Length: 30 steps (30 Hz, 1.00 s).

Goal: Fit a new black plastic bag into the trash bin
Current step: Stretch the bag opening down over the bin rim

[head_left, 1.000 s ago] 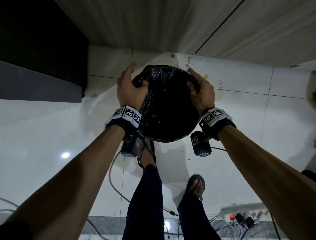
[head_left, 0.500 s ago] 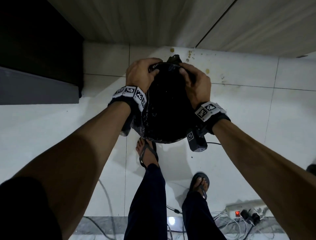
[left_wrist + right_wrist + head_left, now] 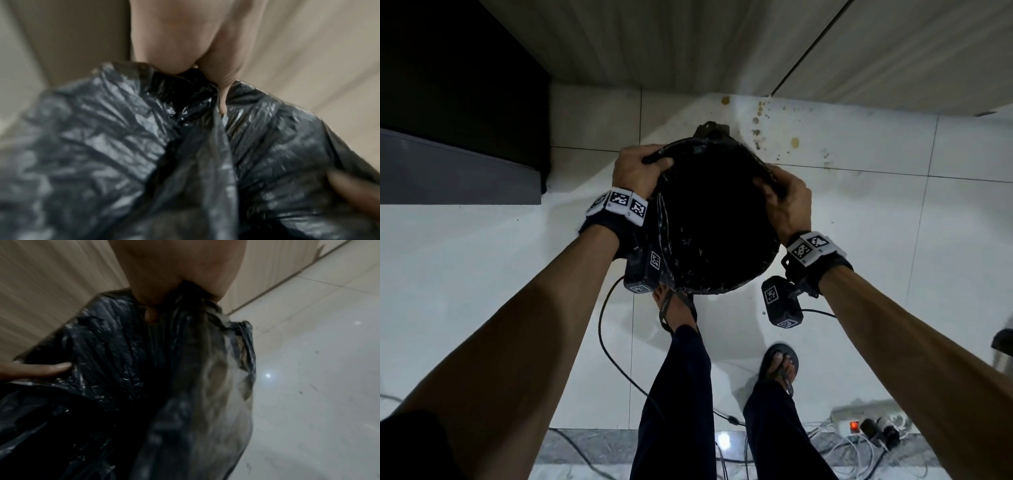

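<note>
The round trash bin (image 3: 726, 289) stands on the white tiled floor in front of my feet, its mouth dark, with the black plastic bag (image 3: 715, 219) over and inside it. My left hand (image 3: 650, 161) grips the bag's edge at the far left of the rim. My right hand (image 3: 774, 185) grips the edge at the right of the rim. In the left wrist view the left hand's fingers (image 3: 222, 91) pinch crinkled black bag (image 3: 123, 146). In the right wrist view the right hand's fingers (image 3: 152, 314) hold gathered film of the bag (image 3: 102, 353).
A dark cabinet (image 3: 458, 85) stands at the left and wood-grain panels (image 3: 688, 41) run behind the bin. Brown stains (image 3: 756, 120) spot the floor near the wall. My sandalled feet (image 3: 678, 308) (image 3: 780, 366) stand just before the bin. A power strip (image 3: 866, 418) with cables lies bottom right.
Half a second ago both hands were close together at the bag's far top. They have since moved apart to the left and right of the rim, and the bag's mouth is stretched wide.
</note>
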Available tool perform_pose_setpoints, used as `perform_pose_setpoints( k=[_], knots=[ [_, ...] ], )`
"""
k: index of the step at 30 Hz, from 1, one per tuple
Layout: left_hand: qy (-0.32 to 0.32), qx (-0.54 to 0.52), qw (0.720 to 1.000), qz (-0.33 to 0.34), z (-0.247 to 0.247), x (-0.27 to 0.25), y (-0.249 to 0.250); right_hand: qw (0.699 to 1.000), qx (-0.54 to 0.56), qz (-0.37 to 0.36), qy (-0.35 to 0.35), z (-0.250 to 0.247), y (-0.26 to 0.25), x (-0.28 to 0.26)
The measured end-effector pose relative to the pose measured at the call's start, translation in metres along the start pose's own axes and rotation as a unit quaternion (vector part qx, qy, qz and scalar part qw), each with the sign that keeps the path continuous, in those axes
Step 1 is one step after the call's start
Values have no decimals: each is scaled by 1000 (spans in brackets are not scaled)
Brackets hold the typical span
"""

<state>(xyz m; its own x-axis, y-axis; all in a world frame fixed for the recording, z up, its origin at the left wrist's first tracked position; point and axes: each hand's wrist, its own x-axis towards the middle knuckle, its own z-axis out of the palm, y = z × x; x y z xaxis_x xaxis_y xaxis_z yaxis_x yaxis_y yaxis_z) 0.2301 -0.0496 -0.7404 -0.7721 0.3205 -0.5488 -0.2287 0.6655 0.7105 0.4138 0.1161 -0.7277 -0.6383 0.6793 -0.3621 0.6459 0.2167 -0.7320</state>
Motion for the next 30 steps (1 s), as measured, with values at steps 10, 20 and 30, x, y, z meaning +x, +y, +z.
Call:
perform_pose_setpoints(
  k=[10, 20, 30],
  knots=[
    [12, 72, 995, 63, -6, -33, -1, 999, 53, -5, 13, -3, -13, -8],
    [-8, 107, 992, 73, -20, -82, -27, 997, 74, 6, -9, -2, 2, -41],
    [67, 59, 996, -5, -6, -132, -45, 998, -48, 22, -47, -16, 14, -64]
  ],
)
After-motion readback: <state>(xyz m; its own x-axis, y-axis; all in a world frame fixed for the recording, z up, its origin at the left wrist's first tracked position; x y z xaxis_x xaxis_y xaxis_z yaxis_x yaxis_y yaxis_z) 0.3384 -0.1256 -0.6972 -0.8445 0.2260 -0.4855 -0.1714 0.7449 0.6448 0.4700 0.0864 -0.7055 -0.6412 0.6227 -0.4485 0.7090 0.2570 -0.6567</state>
